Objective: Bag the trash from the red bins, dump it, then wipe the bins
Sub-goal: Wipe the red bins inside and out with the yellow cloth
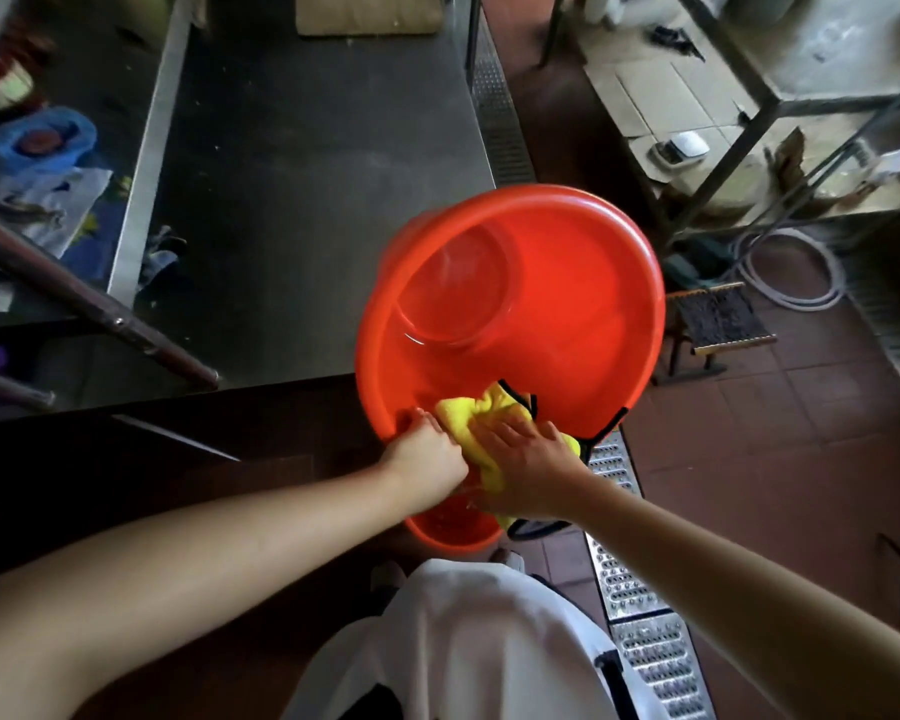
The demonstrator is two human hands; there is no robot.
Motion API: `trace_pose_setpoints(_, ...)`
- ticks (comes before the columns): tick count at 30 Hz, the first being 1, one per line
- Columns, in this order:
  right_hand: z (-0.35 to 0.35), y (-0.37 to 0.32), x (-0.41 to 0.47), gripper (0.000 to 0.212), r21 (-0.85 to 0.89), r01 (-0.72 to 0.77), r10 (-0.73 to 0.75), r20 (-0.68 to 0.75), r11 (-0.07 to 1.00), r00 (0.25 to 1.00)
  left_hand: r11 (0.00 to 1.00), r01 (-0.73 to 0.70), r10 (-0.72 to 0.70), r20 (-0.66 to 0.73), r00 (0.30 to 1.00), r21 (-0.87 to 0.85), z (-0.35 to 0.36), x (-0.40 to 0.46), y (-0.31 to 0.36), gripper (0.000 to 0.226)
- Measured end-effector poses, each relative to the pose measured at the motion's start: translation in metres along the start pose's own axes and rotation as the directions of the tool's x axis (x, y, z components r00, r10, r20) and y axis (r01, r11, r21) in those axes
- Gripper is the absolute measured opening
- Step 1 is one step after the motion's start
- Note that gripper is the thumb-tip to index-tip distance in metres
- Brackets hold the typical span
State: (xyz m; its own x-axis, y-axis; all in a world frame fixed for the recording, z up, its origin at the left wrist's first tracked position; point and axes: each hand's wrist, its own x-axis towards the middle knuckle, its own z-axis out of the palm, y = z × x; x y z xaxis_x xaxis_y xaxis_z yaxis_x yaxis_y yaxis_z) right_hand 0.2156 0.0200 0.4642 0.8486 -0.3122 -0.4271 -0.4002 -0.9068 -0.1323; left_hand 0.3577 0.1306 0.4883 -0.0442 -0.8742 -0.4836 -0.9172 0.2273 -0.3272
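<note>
One red bin [541, 304] is in view, tilted with its open mouth toward the camera and its round base visible inside at 10 o'clock. One yellow cloth [468, 423] with black edging lies over the bin's near rim at 6 o'clock. Two hands are on the bin.

The left hand [427, 449] has its grip clamped on the near rim, fingers curled over the edge, just beside the cloth at its 9 o'clock. The right hand [531, 459] rests flat on the cloth, fingers extended and spread apart, pressing the cloth against the rim; nothing is clamped in this grip.

The bin is held in the air off the corner of one steel surface [307, 200], which lies at 10 o'clock from the bin. One metal floor grate [640, 615] runs along the tiled floor at 5 o'clock. One coiled hose [791, 272] lies on the floor at 3 o'clock.
</note>
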Motion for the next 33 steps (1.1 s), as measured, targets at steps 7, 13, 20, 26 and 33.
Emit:
trace_pose_setpoints(7,-0.018,0.022,-0.003,0.093,-0.275,0.115,-0.110,0.033,0.955,0.993,0.987,0.022,-0.016,-0.035,0.999,0.159,0.007,-0.014,-0.035,0.045)
trace_pose_setpoints(13,-0.047,0.036,-0.001,0.047,-0.552,0.128,-0.255,-0.160,0.824,0.954,0.965,0.061,-0.041,-0.079,0.996,0.256,0.006,-0.031,-0.079,0.058)
trace_pose_setpoints(20,-0.050,0.019,0.006,0.043,-0.584,0.151,-0.327,-0.207,0.798,0.922,0.973,0.233,-0.232,0.075,0.970,0.004,0.008,-0.015,-0.056,0.099)
trace_pose_setpoints(26,-0.050,0.020,0.007,0.046,-0.573,0.172,-0.344,-0.206,0.801,0.916,0.868,0.376,-0.374,0.072,0.925,-0.325,0.014,0.015,-0.008,0.081)
trace_pose_setpoints(33,-0.048,0.019,0.019,0.081,-0.308,0.104,-0.082,0.085,0.946,0.993,0.885,0.336,-0.353,0.006,0.936,-0.322,0.022,0.016,-0.007,0.087)
